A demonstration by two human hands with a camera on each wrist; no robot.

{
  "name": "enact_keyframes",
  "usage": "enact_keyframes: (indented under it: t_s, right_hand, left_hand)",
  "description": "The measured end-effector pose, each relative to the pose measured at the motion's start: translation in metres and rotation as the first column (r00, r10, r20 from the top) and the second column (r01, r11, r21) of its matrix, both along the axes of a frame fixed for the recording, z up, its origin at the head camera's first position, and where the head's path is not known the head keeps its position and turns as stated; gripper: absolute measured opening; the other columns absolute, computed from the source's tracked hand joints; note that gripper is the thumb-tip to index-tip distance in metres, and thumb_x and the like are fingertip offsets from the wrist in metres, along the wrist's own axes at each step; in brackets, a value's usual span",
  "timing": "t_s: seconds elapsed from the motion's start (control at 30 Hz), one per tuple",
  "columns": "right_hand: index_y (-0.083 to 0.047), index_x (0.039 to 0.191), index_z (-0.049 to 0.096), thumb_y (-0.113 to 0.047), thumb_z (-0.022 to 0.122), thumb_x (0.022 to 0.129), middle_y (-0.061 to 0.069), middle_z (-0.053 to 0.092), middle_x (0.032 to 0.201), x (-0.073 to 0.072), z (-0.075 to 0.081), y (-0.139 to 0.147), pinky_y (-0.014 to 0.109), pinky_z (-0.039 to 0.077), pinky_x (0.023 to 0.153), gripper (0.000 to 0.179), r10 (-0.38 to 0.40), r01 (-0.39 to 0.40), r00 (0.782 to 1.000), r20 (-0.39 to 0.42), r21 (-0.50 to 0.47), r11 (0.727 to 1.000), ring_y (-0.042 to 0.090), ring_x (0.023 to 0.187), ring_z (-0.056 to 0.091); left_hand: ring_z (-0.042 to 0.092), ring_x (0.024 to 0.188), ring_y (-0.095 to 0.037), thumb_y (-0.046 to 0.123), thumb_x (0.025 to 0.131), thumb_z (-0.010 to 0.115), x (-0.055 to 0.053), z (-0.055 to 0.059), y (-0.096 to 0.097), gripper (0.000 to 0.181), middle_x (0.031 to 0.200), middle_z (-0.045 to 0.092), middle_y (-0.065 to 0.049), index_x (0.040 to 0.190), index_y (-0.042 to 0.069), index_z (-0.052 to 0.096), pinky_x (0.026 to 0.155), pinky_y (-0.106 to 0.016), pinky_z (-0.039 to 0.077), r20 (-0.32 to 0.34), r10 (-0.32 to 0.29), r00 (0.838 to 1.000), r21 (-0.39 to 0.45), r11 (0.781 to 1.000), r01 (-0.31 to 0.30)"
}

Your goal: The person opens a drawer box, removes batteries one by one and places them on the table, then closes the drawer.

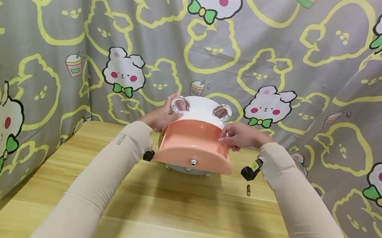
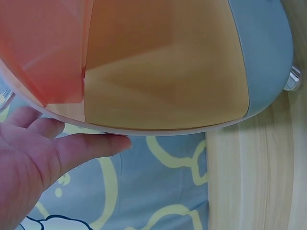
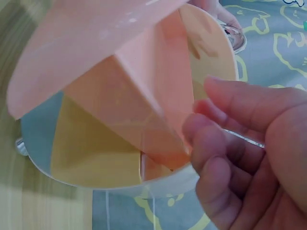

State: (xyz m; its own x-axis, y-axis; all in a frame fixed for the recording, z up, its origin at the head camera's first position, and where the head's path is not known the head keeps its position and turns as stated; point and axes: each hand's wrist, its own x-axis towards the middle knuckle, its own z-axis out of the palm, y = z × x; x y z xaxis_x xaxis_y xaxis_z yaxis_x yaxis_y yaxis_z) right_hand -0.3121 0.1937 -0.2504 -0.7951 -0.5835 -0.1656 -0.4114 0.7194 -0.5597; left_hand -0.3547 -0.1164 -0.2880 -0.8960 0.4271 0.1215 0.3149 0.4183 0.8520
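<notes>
A small white bear-eared drawer box (image 1: 200,106) stands on the table, its clear ears on top. Its coral-pink drawer (image 1: 193,158), with a round silver knob (image 1: 193,163), is pulled out toward me. My left hand (image 1: 162,115) rests against the box's left side; in the left wrist view its thumb (image 2: 96,146) lies along the rim, and the other fingers are partly hidden. My right hand (image 1: 239,136) is at the drawer's right edge. In the right wrist view its fingers (image 3: 211,143) are loosely curled beside the drawer, with nothing visible between them.
A small dark cylinder, perhaps a battery (image 1: 249,190), lies on the wooden table (image 1: 171,233) right of the box. Below the drawer are a yellow front (image 2: 168,72) and a grey-blue base (image 2: 268,57) with silver feet. Patterned curtains (image 1: 165,47) surround the table.
</notes>
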Motion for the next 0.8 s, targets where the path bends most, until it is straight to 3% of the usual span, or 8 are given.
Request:
enact_keyframes:
  t_s: [0.13, 0.37, 0.63, 0.8]
  right_hand:
    - [-0.005, 0.098, 0.064, -0.017, 0.064, 0.095, 0.007, 0.064, 0.078, -0.003, 0.004, -0.004, 0.029, 0.053, 0.063, 0.013, 0.017, -0.019, 0.998, 0.067, 0.034, 0.999, 0.016, 0.065, 0.058]
    - [-0.004, 0.1, 0.064, -0.015, 0.064, 0.094, 0.007, 0.065, 0.087, -0.007, 0.005, -0.01, 0.03, 0.053, 0.071, 0.013, 0.039, -0.038, 0.989, 0.145, -0.004, 0.999, 0.017, 0.075, 0.06]
    - [-0.003, 0.099, 0.067, -0.016, 0.066, 0.094, 0.007, 0.068, 0.083, -0.012, 0.006, -0.018, 0.025, 0.049, 0.062, 0.014, 0.053, -0.063, 0.972, 0.23, 0.037, 0.997, 0.02, 0.071, 0.061]
    - [-0.002, 0.104, 0.066, -0.015, 0.064, 0.094, 0.008, 0.07, 0.087, -0.015, 0.007, -0.027, 0.026, 0.052, 0.064, 0.016, 0.073, -0.106, 0.952, 0.296, 0.094, 0.99, 0.015, 0.071, 0.064]
  left_hand:
    - [0.05, 0.12, -0.038, 0.031, 0.1, 0.051, 0.0, 0.0, 0.001, 0.078, 0.131, 0.049, -0.029, 0.151, 0.028, -0.009, 0.102, -0.047, 0.039, 0.004, 0.004, 1.0, 0.007, 1.0, -0.004]
    - [0.045, 0.126, -0.039, 0.035, 0.099, 0.051, 0.005, 0.001, 0.0, 0.079, 0.136, 0.045, -0.03, 0.15, 0.032, -0.009, 0.106, -0.05, 0.034, 0.013, 0.026, 1.0, -0.029, 0.999, -0.025]
    - [0.05, 0.121, -0.038, 0.031, 0.1, 0.052, 0.01, 0.004, -0.001, 0.08, 0.133, 0.048, -0.03, 0.151, 0.029, -0.01, 0.099, -0.049, 0.042, 0.037, 0.014, 0.999, -0.004, 1.0, -0.014]
    - [0.049, 0.121, -0.037, 0.031, 0.099, 0.053, 0.005, 0.0, 0.0, 0.081, 0.134, 0.047, -0.027, 0.151, 0.03, -0.009, 0.1, -0.048, 0.042, 0.033, 0.017, 0.999, 0.015, 1.0, -0.018]
